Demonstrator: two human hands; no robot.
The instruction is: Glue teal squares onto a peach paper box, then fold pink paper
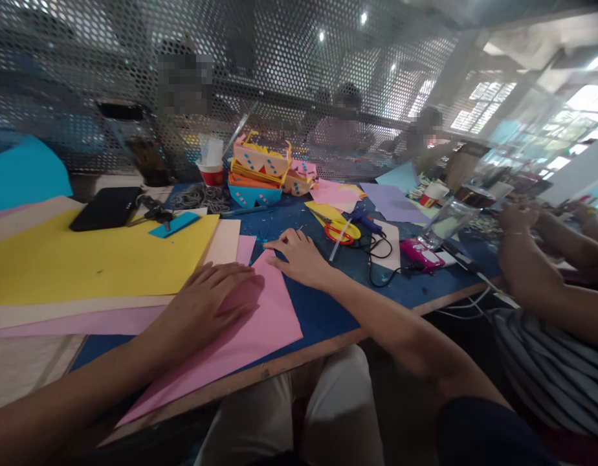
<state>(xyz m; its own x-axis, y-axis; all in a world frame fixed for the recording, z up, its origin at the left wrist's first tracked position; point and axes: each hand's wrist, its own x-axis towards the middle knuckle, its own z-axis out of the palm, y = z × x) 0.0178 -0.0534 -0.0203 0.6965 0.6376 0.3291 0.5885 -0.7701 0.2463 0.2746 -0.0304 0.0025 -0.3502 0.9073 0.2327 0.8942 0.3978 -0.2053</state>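
A sheet of pink paper (274,310) lies aslant at the table's front edge. My left hand (216,298) rests on it with the fingers stretched out, holding nothing. At the sheet's far corner is my right hand (301,255), its thumb and forefinger apart and reaching left, the other fingers bent toward the table. Small blue paper scraps lie just beyond its fingertips. Left of my hands is a stack of large sheets with a yellow sheet (105,259) on top. Scissors with red handles (338,233) and a blue glue gun (367,222) lie to the right.
On the stack are a black phone (106,208), keys (156,210) and a blue paper strip (174,224). Decorated paper boxes (257,178) stand behind, beside a red cup (211,173). A pink device (422,254) and cables lie right. Another person's arms (536,259) are at far right.
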